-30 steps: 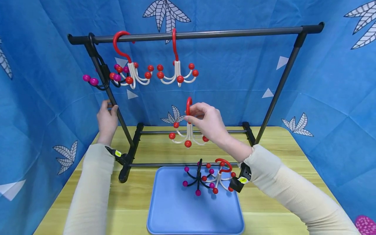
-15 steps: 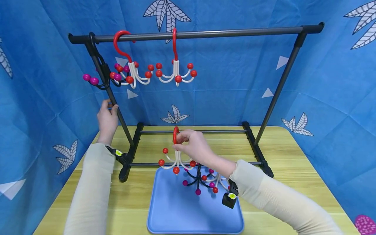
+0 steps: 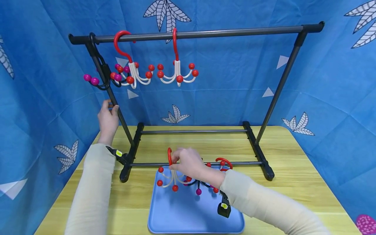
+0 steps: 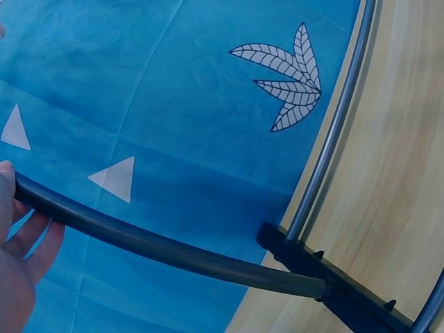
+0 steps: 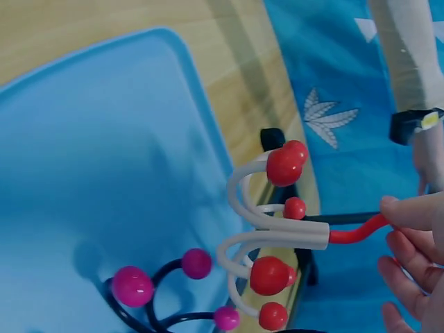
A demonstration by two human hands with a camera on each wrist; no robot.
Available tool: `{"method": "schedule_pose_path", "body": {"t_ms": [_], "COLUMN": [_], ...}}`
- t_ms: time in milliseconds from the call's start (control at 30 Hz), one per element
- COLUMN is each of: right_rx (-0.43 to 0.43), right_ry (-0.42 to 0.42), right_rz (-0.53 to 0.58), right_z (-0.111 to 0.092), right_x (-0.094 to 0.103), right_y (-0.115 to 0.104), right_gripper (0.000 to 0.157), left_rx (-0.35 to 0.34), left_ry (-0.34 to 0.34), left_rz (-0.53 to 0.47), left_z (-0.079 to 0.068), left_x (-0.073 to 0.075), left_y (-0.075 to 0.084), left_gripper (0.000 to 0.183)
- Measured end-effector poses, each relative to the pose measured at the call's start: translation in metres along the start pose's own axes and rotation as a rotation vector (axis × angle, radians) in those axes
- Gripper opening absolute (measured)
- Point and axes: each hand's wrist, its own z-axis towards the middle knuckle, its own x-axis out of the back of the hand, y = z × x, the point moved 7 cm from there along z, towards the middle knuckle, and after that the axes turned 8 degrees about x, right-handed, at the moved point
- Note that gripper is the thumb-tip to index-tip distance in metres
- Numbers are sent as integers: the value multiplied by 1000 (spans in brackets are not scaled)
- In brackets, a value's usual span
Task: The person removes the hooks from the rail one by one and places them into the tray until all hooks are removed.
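Note:
My right hand (image 3: 188, 163) pinches the red hook of a white multi-arm hanger (image 3: 173, 176) with red ball tips. That hanger is upright over the back left part of a blue tray (image 3: 176, 225); in the right wrist view a gap to the tray cannot be judged. Thumb and fingers of my left hand (image 3: 108, 120) hold the left post (image 4: 152, 244) of a dark rack. A black hanger (image 3: 198, 192) with magenta balls lies in the tray, partly behind my right hand. Beside it lies another white hanger, its red hook (image 3: 225, 160) showing behind my forearm.
From the rack's top bar (image 3: 235, 33) hang a black hanger (image 3: 105, 73) at the left end and two white ones with red hooks, the left (image 3: 133, 75) and the right (image 3: 177, 70). The rack's base bar (image 3: 246, 163) runs along the tray's back edge. Blue cloth surrounds the wooden table (image 3: 282, 195).
My right hand has carried the white hanger down and leftward, from in front of the rack's opening to over the tray. The left hand stays on the post.

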Motion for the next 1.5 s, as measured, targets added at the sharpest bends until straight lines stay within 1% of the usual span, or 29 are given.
{"method": "schedule_pose_path", "body": {"t_ms": [133, 367, 467, 633, 700, 900, 967, 1100, 1167, 1267, 1400, 1500], "right_rx": [20, -11, -11, 1, 13, 42, 51, 72, 74, 48, 7, -23], "right_ry": [-17, -49, -39, -12, -11, -43, -57, -62, -35, 40, 149, 230], "right_rz": [-58, -104, -116, -151, -188, -287, -309, -341, -346, -326, -333, -353], "right_z": [-4, -11, -13, -14, -15, -18, -18, -18, -17, -16, -14, -15], "right_x": [-10, -24, -28, -31, -32, -34, -33, -20, -8, 13, 47, 77], "right_y": [3, 10, 13, 13, 11, 10, 10, 12, 16, 26, 46, 63], "right_gripper": [15, 15, 13, 14, 16, 22, 19, 13, 12, 10, 10, 9], "left_rx": [-6, -26, -23, -17, -16, -17, -20, -20, -12, 4, 1, -6], "left_ry": [2, 17, 16, 10, 10, 15, 19, 18, 12, 5, 0, 24], "left_rz": [4, 2, 3, 5, 8, 6, 4, -2, -2, -8, -36, -63], "left_z": [-1, -1, 0, 0, 0, -1, -1, 0, 0, 0, 0, -1], "left_x": [-1, -1, -1, -1, -1, -2, -2, -2, -2, -1, 3, 10], "left_y": [-1, -1, -1, -1, -1, -2, -2, -2, -2, -2, -1, 2], "left_gripper": [39, 38, 39, 41, 41, 40, 39, 39, 40, 39, 40, 42]}}
